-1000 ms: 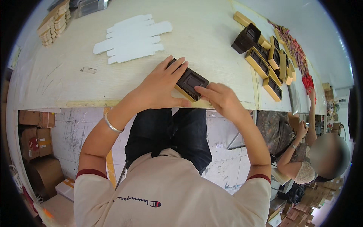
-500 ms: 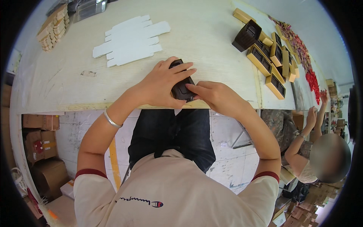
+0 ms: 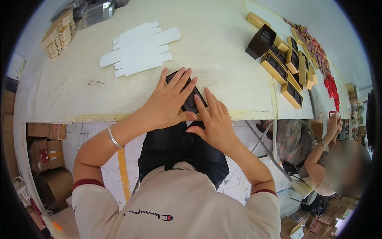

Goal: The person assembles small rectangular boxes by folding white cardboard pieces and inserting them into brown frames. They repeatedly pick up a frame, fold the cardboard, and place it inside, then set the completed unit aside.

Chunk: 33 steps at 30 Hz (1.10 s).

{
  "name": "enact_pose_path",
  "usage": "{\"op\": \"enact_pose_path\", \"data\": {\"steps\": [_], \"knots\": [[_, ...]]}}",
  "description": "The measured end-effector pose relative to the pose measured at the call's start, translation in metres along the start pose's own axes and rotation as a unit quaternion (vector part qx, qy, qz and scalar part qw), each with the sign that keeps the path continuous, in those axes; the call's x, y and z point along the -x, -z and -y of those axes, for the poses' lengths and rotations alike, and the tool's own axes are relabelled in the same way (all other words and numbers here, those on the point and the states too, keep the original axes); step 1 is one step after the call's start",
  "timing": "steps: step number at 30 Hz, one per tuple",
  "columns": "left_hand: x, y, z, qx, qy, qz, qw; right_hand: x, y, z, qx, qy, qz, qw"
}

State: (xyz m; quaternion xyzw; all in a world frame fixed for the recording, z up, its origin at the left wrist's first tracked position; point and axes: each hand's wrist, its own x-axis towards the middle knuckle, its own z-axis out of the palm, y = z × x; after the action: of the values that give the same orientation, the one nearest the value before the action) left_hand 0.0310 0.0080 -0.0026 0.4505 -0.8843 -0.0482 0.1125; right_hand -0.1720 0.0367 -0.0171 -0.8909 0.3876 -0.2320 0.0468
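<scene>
A small rectangular box with a black moulded insert [image 3: 190, 102] lies tilted at the table's near edge in front of me. My left hand [image 3: 168, 98] rests across it from the left, fingers stretched out over its top and the thumb along its near end. My right hand [image 3: 217, 124] is at its near right side, fingers spread and the index fingertip at the insert. Both hands are open, and they hide parts of the box's edges. Beyond them a flat white cardboard blank [image 3: 140, 49] lies unfolded on the table.
Several gold boxes with black inserts [image 3: 274, 68] lie in a heap at the right, beside a stack of dark trays [image 3: 260, 41]. Folded card pieces [image 3: 59, 34] are piled far left. Red ribbon pieces [image 3: 331, 88] run along the far right, near a co-worker's hands [image 3: 334, 124].
My right hand has opened from a bent-finger press and shifted nearer to me. My left fingers have straightened and spread on the box. The co-worker's hands have come down together.
</scene>
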Motion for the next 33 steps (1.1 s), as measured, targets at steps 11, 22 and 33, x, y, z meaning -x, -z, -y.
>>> {"op": "enact_pose_path", "data": {"steps": [11,22,33], "knots": [[0.004,-0.001,0.002,0.074,-0.007,0.003,0.997,0.004,-0.02,0.02,-0.092,-0.075,-0.103,0.988],[0.042,0.022,0.084,-0.027,0.188,-0.192,0.963,0.038,0.073,-0.037,0.057,-0.108,-0.126,0.984],[0.023,0.045,0.128,0.061,0.141,-0.024,0.988,0.005,0.195,-0.2,0.228,-0.101,-0.205,0.946]]}}
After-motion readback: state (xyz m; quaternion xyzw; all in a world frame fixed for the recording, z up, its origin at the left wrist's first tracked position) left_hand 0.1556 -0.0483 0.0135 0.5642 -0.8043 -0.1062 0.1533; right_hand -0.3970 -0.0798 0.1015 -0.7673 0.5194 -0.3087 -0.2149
